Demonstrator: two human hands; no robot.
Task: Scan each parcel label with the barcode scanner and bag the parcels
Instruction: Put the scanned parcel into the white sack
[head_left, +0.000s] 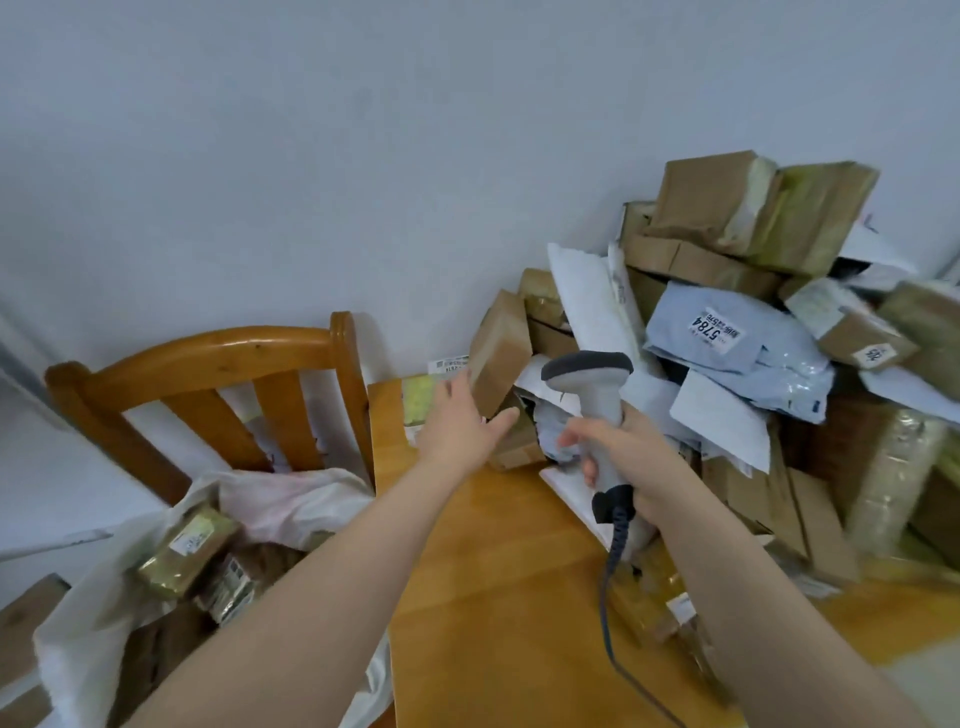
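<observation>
My left hand (462, 421) reaches out with straight fingers to a tilted brown cardboard parcel (501, 351) at the left edge of the parcel pile. The fingers lie against its left face and the thumb sticks out under its lower corner. My right hand (618, 457) grips the handle of the grey barcode scanner (589, 371), whose dark head points left toward that parcel; its cable (613, 587) hangs down over the table. A white plastic bag (291, 501) lies open on the wooden chair at the left, holding several taped parcels (189, 551).
A tall pile of brown boxes, white mailers and a blue mailer marked 5784 (727, 338) fills the right side of the wooden table (493, 571) against the wall. The chair back (208, 358) stands beside the table's left edge.
</observation>
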